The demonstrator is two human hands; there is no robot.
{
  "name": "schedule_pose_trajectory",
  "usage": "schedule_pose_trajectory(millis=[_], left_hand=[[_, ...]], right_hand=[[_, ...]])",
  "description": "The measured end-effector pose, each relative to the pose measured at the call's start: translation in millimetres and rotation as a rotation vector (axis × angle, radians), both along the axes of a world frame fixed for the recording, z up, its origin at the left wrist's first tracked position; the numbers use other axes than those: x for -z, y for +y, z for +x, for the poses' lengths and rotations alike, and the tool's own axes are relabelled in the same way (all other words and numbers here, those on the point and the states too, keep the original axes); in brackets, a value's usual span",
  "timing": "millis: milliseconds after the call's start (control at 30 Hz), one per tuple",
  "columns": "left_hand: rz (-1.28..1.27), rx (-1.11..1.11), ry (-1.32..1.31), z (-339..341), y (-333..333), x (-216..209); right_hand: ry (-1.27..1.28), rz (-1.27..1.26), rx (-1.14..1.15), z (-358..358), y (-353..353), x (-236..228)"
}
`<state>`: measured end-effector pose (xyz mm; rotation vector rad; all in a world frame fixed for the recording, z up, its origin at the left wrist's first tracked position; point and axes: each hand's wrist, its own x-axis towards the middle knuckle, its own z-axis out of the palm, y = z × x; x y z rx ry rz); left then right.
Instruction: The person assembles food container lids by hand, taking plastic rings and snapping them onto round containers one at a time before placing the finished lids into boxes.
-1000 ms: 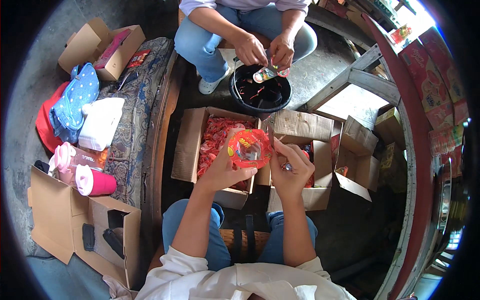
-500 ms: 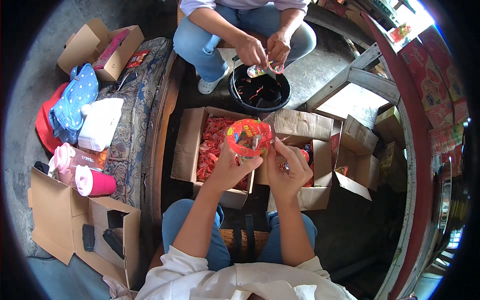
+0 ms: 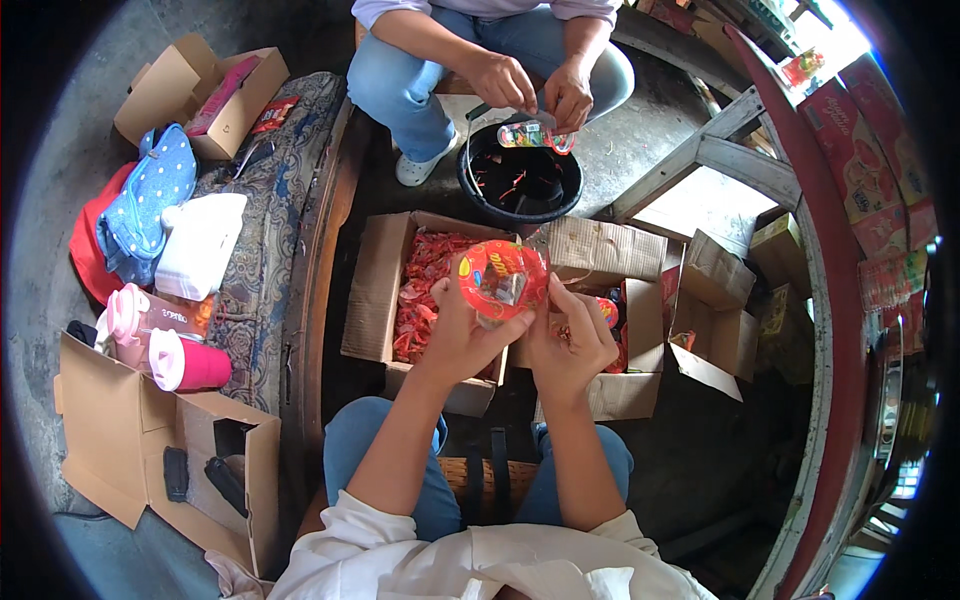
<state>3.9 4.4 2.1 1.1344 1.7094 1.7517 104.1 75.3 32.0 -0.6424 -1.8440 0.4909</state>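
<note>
My left hand (image 3: pixel 462 335) is wrapped round a plastic cup (image 3: pixel 487 322) and tilts its round red printed lid (image 3: pixel 482 291) up toward me. The lid's middle is see-through or shiny. At the lid's right edge, my right hand (image 3: pixel 572 345) is closed, thumb and forefinger pinched together against the rim. Whatever lies between those fingertips is too small to make out. Below the cup stands a carton (image 3: pixel 375 290) with red plastic scraps (image 3: pixel 437 255). A second carton (image 3: pixel 643 325), partly behind my right hand, holds more red-lidded cups (image 3: pixel 609 311).
Opposite, a person's hands (image 3: pixel 535 90) work on a similar clear cup (image 3: pixel 535 135) above a black bucket (image 3: pixel 470 190). An open carton (image 3: pixel 735 340) stands to the right, near a red-edged wooden frame (image 3: pixel 840 300). A patterned cushion (image 3: pixel 265 250) with bags and tumblers lies left.
The lid has turned and tipped slightly in my hands, and my right fingers have shifted a little along its edge. The other person's hands and cup have moved slightly right.
</note>
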Motion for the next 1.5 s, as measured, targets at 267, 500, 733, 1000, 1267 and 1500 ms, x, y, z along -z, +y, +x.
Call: schedule_pose_trajectory(millis=[267, 500, 733, 1000, 1267, 1500], left_hand=[[0.036, 0.099, -0.014, -5, -3, -9], [0.017, 0.135, -0.131, -6, -7, -8], [0.033, 0.168, -0.174, -9, -10, -10], [0.066, 0.185, -0.206, -10, -12, -8], [0.043, 0.215, -0.35, -9, -17, -17], [0.096, 0.159, -0.227, -8, -9, -20]], right_hand=[[0.0, -0.028, -0.105, 4, 7, -5], [-0.007, -0.05, -0.161, 6, 11, -6], [-0.022, -0.094, -0.188, 8, 11, -10], [-0.028, -0.113, -0.24, 9, 12, -10], [-0.048, -0.113, -0.244, 10, 13, -9], [0.0, -0.12, -0.217, 7, 10, -8]])
